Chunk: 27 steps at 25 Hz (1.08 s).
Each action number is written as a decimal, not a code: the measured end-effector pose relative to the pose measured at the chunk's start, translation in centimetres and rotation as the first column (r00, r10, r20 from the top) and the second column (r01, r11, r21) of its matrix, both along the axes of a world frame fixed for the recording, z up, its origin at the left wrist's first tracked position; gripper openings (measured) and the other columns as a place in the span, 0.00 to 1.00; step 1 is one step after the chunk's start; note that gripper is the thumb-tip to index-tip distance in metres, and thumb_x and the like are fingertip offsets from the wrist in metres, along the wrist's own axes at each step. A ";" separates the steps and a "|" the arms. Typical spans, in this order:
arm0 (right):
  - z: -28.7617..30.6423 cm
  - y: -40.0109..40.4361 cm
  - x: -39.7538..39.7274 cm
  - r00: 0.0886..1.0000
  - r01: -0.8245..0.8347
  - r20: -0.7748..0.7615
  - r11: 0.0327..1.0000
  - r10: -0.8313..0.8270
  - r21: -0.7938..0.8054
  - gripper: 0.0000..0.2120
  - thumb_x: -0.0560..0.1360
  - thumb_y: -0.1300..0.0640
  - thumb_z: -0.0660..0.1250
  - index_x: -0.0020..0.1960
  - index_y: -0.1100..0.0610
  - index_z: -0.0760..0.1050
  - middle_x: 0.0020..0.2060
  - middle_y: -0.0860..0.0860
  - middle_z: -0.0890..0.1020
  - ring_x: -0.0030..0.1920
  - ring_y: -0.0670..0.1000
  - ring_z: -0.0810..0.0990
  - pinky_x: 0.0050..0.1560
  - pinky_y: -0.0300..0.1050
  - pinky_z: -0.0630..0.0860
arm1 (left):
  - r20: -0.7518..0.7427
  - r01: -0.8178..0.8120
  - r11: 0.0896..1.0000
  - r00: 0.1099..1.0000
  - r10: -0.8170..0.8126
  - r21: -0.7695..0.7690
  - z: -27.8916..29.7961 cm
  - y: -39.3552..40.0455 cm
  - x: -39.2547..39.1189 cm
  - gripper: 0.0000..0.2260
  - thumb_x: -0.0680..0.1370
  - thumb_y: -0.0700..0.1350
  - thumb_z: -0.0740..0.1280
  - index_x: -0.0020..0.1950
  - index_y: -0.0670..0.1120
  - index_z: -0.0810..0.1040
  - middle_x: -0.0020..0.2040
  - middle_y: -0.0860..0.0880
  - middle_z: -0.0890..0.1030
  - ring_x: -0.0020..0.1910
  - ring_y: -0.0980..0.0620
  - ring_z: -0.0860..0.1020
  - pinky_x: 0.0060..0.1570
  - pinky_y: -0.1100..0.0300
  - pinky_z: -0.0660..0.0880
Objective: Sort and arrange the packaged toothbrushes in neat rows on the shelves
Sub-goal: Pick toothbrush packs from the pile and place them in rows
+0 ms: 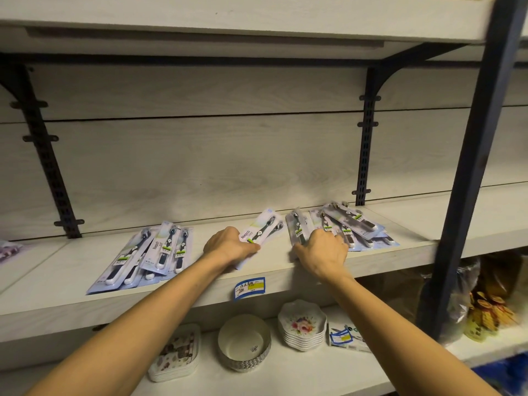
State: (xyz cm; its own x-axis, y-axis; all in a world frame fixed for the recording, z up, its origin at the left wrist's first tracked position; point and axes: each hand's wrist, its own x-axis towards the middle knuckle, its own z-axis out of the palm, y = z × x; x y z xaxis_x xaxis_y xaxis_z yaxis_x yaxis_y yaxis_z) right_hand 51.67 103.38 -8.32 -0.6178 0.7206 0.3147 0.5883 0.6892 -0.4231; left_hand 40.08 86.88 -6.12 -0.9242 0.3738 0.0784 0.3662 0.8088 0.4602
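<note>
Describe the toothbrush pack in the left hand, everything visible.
The toothbrush pack is a flat, pale blister card printed "Niepolu", with dark-handled brushes under clear plastic and a green label. It lies tilted on the wooden shelf, its top end pointing up-right toward the back wall. The left hand grips its lower end, covering that part. It lies apart from the neighbouring piles.

The word "Niepoti" runs along the toothbrush pack (255,234) gripped in the left hand (228,247); the same word shows on a pack in the left pile (158,247); the blue-bordered price label (249,288) on the shelf edge (171,305) carries handwriting too blurred to read.
</note>
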 end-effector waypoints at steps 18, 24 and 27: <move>1.0 0.4 1.0 0.956 -0.137 -0.281 0.972 0.079 -0.191 0.16 0.76 0.51 0.70 0.60 0.58 0.79 0.53 0.56 0.84 0.55 0.59 0.82 0.53 0.48 0.75 | 0.148 -0.077 0.983 0.988 0.053 0.165 0.7 -0.5 -0.3 0.33 0.66 0.53 0.81 0.62 0.45 0.68 0.55 0.48 0.75 0.57 0.44 0.76 0.52 0.53 0.75; 0.7 0.1 1.1 0.909 -0.217 -0.395 0.960 0.133 -0.176 0.10 0.74 0.61 0.66 0.55 0.56 0.80 0.47 0.56 0.84 0.50 0.60 0.82 0.54 0.51 0.78 | 0.063 -0.091 0.938 0.995 0.074 0.333 0.4 -1.3 -0.1 0.23 0.65 0.50 0.81 0.55 0.51 0.75 0.53 0.51 0.78 0.53 0.48 0.77 0.45 0.58 0.73; 1.0 -0.2 1.2 0.866 -0.261 -0.472 0.955 0.167 -0.141 0.18 0.76 0.60 0.66 0.66 0.57 0.77 0.57 0.56 0.84 0.56 0.58 0.82 0.61 0.55 0.77 | 0.030 -0.098 0.900 0.995 0.094 0.424 0.2 -2.5 -0.3 0.25 0.65 0.50 0.82 0.58 0.52 0.77 0.52 0.53 0.81 0.51 0.49 0.79 0.46 0.58 0.75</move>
